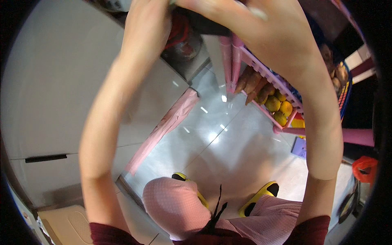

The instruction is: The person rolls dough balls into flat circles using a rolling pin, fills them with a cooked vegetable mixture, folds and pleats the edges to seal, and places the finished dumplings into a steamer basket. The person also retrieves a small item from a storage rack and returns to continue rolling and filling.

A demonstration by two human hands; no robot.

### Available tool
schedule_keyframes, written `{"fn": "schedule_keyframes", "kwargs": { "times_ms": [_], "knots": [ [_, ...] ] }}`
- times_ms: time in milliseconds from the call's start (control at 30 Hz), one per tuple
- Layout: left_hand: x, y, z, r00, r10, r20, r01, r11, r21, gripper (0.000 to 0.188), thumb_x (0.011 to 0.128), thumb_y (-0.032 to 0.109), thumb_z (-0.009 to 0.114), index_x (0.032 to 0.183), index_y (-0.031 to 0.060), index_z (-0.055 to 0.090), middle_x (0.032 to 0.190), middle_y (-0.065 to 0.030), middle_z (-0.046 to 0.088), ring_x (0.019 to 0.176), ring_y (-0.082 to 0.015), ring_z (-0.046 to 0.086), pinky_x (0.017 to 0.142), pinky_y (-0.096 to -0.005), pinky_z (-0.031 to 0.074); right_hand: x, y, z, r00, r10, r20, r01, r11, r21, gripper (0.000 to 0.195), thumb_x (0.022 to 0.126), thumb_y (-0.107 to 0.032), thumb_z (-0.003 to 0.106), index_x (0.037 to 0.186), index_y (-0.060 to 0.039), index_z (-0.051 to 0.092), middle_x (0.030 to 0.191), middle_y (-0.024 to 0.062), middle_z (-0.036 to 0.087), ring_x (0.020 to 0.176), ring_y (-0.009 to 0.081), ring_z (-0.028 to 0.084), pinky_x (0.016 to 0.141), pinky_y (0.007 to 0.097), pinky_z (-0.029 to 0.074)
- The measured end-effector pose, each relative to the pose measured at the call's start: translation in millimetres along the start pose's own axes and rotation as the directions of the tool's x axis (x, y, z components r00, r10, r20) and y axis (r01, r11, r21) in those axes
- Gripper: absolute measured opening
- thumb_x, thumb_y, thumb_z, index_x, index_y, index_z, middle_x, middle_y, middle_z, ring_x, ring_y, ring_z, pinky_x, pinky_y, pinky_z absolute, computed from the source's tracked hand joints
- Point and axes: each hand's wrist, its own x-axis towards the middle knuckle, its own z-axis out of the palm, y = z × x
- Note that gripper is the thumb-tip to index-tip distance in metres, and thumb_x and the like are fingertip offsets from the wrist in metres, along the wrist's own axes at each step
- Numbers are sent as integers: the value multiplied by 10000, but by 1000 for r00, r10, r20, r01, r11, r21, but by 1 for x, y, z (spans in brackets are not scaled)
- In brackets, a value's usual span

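Note:
Both hands are raised together at the top rim, where the picture cuts off most of their fingers. My left hand (pixel 149 21) shows its back and wrist, with the fingertips out of sight. Blurred and partly cropped, my right hand (pixel 248 21) stretches its thumb side towards the left one. A small whitish spot shows on the right hand, too blurred to name. What either hand holds is hidden. Below and between them stands a clear container (pixel 183 50) with something red in or behind it.
At right, a pink plastic rack (pixel 234 67) holds sweet potatoes (pixel 249 81) and green-yellow citrus fruits (pixel 272 103). White cabinet fronts (pixel 61 92) fill the left side. A pink sheet (pixel 165 131) edges the tiled floor (pixel 211 122). Yellow slippers (pixel 260 197) and a red bag (pixel 364 168) are lower down.

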Motion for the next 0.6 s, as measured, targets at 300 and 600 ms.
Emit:
{"fn": "schedule_keyframes", "kwargs": {
  "times_ms": [300, 600],
  "knots": [
    [-165, -99, 151, 399, -916, -36, 857, 387, -341, 711, 958, 234, 541, 1468, -78, 157, 1485, -238, 295, 1371, -310, 337, 1134, -369, 268, -1, -2, 20, 991, -132, -1, 132, 991, 20, 283, 817, -175, 741, 959, -11, 560, 758, 76, 558, 661, 139, 522, 606, 283, 440],
    [-139, -130, 205, 519, -854, -34, 792, 495, -357, 719, 943, 213, 538, 1475, -79, 152, 1505, -254, 257, 1397, -324, 288, 1150, -365, 229, -2, -5, 24, 987, -162, -13, 163, 986, 25, 276, 833, -186, 731, 909, -13, 530, 720, 73, 534, 640, 136, 502, 585, 283, 428]
  ]
}}
